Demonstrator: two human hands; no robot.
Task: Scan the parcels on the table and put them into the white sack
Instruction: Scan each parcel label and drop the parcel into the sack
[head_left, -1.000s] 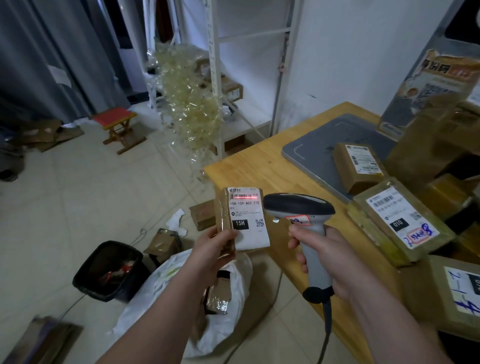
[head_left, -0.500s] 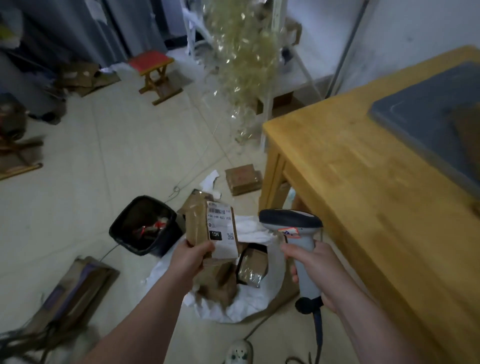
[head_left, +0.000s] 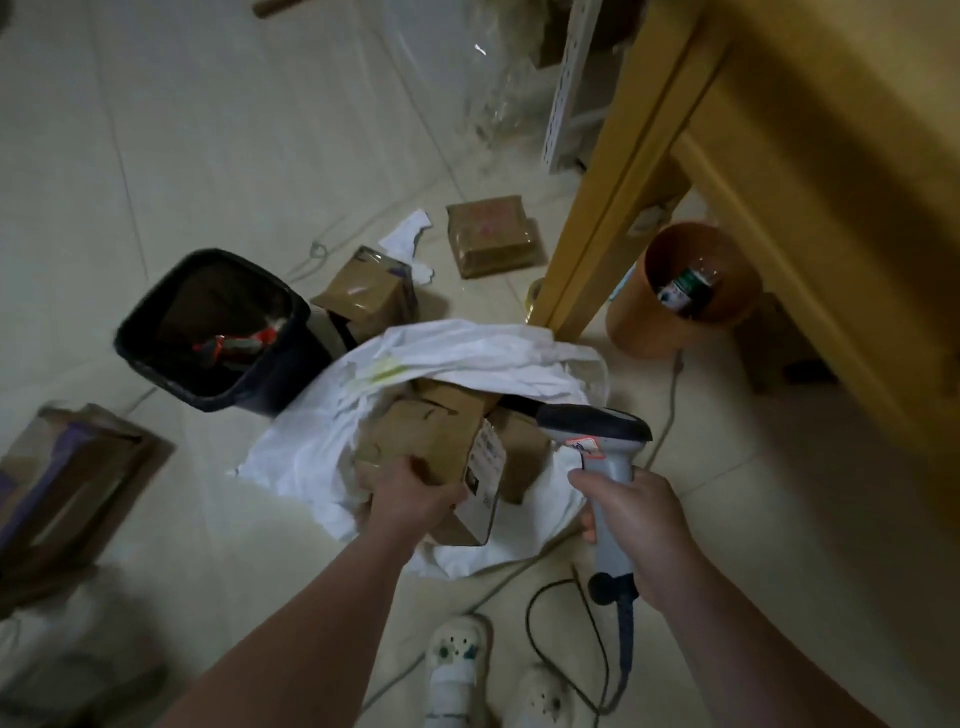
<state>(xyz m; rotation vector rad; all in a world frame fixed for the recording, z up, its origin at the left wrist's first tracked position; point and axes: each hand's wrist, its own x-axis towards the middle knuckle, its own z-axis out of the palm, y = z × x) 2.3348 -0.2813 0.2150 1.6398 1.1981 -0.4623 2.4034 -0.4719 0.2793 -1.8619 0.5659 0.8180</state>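
evidently at the bagging step, judged past the scan. at far left, passed a black bin (head_left: 208, 332) just beside the sack (head_left: 306, 457); no part of the job. found the sack white and crumpled, on the floor, mouth gaping upward, with other parcels (head_left: 519, 452) already inside. gripped the parcel (head_left: 431, 441) in the left hand (head_left: 410, 499), fingers curled round its near end. held it tilted, right in the sack's mouth, over the others; could not tell whether touching them. looked a brown taped box, white barcoded label on its right face, edges somewhat crushed, probably light enough for one hand. next called for lowering a little, loosening the fingers and letting it settle among the rest, clear of the sack's folded lip. further right, clutched the scanner (head_left: 597, 426) in the right hand (head_left: 639, 514), fingers wrapped tight round the grip, head poised over the sack's right edge, cable trailing down. rightmost, caught only the table (head_left: 779, 156) edge and leg; saw nothing of its top, so could not count the parcels left.
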